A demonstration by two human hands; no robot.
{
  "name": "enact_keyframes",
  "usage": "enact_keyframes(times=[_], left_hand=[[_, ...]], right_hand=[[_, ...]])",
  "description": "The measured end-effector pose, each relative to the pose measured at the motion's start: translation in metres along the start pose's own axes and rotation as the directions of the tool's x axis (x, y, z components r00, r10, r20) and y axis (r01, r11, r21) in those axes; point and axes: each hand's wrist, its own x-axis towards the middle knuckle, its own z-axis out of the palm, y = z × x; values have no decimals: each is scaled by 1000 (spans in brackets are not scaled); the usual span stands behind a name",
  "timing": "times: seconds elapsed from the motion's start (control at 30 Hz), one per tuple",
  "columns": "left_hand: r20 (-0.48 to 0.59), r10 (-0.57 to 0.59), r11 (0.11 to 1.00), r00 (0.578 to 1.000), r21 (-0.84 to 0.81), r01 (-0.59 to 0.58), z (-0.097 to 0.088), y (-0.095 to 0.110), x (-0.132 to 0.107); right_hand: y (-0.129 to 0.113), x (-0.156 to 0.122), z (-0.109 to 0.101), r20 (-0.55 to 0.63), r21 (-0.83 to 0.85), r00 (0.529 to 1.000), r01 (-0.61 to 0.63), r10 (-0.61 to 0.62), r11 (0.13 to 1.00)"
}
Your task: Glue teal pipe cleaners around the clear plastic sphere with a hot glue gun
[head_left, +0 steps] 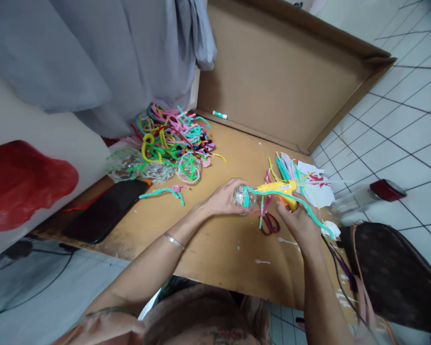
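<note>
My left hand (225, 197) is closed round a small clear plastic bottle (240, 203), lying sideways with its round end towards the right. A turquoise pipe cleaner (309, 207) is against that end and trails right, past the glue gun and over my right hand. My right hand (297, 215) grips a yellow hot glue gun (282, 188), whose nozzle reaches the end of the bottle. Whether the tip touches it, I cannot tell. Under and beside the gun lie red-handled scissors (270, 224) and pink pipe cleaners (266, 177).
A heap of coloured pipe cleaners (172, 129) fills the back left, near clear round pieces (158, 171) and a black phone (104, 211). On the right are a glass bottle (355, 201), white paper (321, 189) and a brown bag (395, 273). A cardboard panel (273, 72) stands behind.
</note>
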Motion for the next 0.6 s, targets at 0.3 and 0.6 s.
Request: enact_keyframes(times=[0.3,0.6], left_hand=[[14,5,1000,1000,-6,-5,-3,5,0],[11,27,1000,1000,11,-27,0,0,0]], right_hand=[[4,-4,6,-24,57,998,58,-56,997],[9,-3,9,-98,20,994,55,-53,998]])
